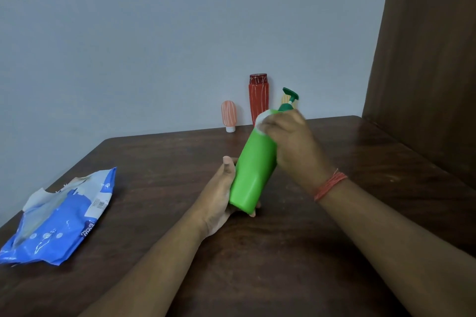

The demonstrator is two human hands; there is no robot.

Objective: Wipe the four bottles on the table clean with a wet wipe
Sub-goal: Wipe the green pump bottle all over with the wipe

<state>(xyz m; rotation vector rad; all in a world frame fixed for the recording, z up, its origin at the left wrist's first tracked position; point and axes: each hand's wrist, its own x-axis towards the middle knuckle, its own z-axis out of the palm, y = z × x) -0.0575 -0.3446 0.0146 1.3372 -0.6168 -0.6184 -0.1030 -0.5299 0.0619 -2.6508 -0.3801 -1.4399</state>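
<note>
We grip green bottle (253,170) base in left hand (219,195), lifted and tilted. Right hand (291,136) fingers clamp wipe (260,121) against shoulder. We should rotate bottle, wiping downward under steady pressure.

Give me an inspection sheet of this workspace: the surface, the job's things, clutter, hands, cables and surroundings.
Surface: dark wooden table, no spills visible.
Job's things: green pump bottle held tilted above the table; red bottle and small pink bottle upright at the far edge by the wall; a yellowish bottle mostly hidden behind the pump; white wet wipe against the green bottle's shoulder.
Clutter: opened blue wipes pack lying near the table's left edge.
Hands: left hand grips the green bottle's base; right hand presses the wipe near its top.
Cables: nothing seen.
Surroundings: plain pale wall; brown wooden panel on the right.
</note>
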